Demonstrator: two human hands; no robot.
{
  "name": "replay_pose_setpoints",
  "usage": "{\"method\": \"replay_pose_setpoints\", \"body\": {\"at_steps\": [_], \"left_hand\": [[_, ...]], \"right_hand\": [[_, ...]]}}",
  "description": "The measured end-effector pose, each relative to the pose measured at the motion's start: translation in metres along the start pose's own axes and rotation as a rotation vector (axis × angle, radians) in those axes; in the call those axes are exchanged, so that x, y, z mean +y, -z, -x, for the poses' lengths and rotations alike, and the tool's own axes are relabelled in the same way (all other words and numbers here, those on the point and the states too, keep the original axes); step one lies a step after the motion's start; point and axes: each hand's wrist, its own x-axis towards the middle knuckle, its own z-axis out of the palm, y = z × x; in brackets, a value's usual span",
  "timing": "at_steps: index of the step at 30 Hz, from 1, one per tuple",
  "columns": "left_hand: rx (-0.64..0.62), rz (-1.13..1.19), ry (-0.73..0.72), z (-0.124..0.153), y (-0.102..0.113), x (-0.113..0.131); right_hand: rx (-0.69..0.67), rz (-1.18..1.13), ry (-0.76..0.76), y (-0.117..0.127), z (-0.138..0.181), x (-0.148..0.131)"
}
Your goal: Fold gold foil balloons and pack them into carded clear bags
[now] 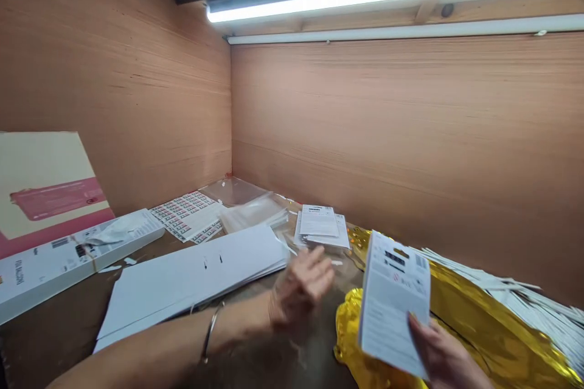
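Observation:
My right hand (440, 349) grips the lower edge of a white printed card (395, 307) and holds it tilted upright over a crumpled gold foil sheet (474, 322). My left hand (301, 289) hovers over the brown table near a small stack of white printed leaflets (322, 225), blurred by motion, fingers loosely spread with nothing visible in them. A thin bracelet (210, 329) sits on my left wrist.
A pile of large white sheets (191, 273) lies left of my left hand. Behind are sticker sheets (187, 216), clear plastic bags (249, 206), a long white box (68, 255) and a pink-and-cream board (45, 185). More white cards (538, 310) fan out at right. Wooden walls enclose the desk.

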Motion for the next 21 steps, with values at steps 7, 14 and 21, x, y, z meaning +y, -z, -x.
{"method": "replay_pose_setpoints", "body": {"at_steps": [7,14,21], "left_hand": [[-0.196,0.199,-0.022,0.040,-0.014,0.088],[0.140,0.754,0.863,0.016,0.010,0.047],[-0.134,1.575,0.977,0.016,-0.019,0.053]], "right_hand": [[-0.055,-0.192,-0.156,0.012,-0.011,0.011],[-0.127,-0.071,0.025,0.022,0.006,-0.022],[-0.228,0.053,0.127,0.000,0.017,-0.062]]}}
